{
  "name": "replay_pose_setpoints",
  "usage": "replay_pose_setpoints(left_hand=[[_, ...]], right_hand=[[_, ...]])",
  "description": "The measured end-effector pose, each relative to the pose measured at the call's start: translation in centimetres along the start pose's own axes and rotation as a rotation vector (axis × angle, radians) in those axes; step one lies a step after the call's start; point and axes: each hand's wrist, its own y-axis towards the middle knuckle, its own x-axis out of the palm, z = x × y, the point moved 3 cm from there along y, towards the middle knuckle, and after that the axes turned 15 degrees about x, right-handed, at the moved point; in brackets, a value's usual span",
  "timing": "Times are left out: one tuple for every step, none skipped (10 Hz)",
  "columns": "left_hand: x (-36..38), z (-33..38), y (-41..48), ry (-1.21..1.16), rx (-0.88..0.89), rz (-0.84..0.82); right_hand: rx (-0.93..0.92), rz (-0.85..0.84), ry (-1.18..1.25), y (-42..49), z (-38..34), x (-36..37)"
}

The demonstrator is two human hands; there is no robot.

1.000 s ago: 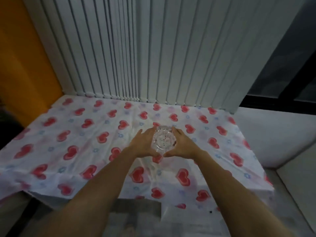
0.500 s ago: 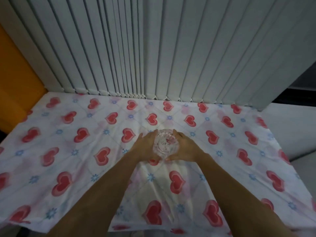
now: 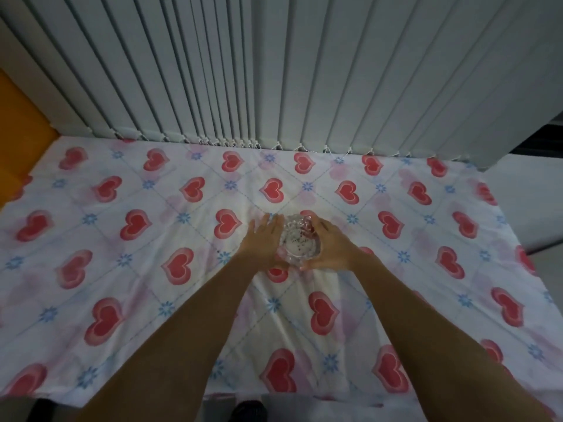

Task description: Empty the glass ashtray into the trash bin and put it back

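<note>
The glass ashtray (image 3: 300, 242) is clear cut glass with dark specks in its bowl. It rests near the middle of the table (image 3: 128, 263), which wears a white cloth with red hearts. My right hand (image 3: 330, 246) cups its right side, fingers curled over the far rim and thumb at the near rim. My left hand (image 3: 263, 242) lies against its left side with the fingers stretched forward and slightly apart, a little blurred. No trash bin is in view.
Grey vertical blinds (image 3: 274, 71) hang right behind the table's far edge. An orange wall (image 3: 18, 141) borders the left. A pale floor (image 3: 524, 193) shows beyond the table's right edge, and a dark shape (image 3: 249, 411) lies below the near edge.
The view has come closer over the table. The ashtray has settled on the cloth, and my left hand's fingers have straightened away from their curl around it.
</note>
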Motion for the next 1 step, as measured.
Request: replay_pose_setpoints(left_hand=[[-1.66, 0.4, -0.51, 0.126, -0.04, -0.054]], right_hand=[[-0.019, -0.013, -0.005, 0.33, -0.26, -0.73]])
